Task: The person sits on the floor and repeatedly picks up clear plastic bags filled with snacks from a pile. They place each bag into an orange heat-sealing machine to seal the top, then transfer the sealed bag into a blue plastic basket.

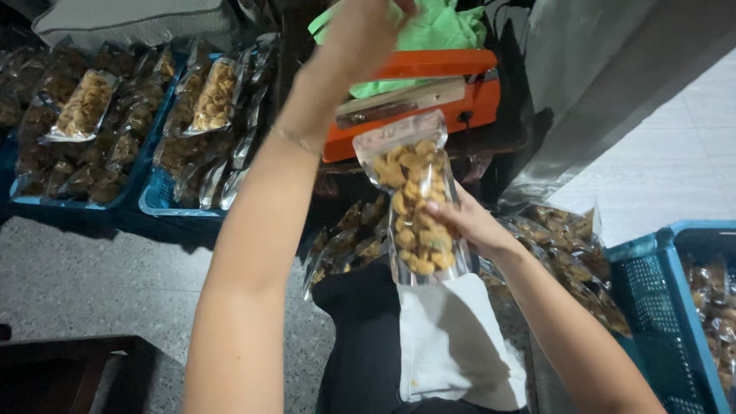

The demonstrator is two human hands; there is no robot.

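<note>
My right hand (474, 224) grips a clear plastic pouch (415, 205) full of golden fried snack pieces, holding it upright by its right side. The pouch's open top lies at the jaw of an orange heat sealer (468, 86). My left hand (360, 29) reaches up over the sealer. Its fingers curl onto the sealer's lever, which is covered by a green cloth (441, 29). The fingertips are cut off by the top edge of the view. A thin bracelet sits on my left wrist.
Two blue baskets (157, 201) at the back left hold several filled pouches. More pouches (569, 249) are piled below the sealer, beside a blue crate (652, 303) at the right. A white cloth (452, 345) lies on my lap. The floor is speckled grey.
</note>
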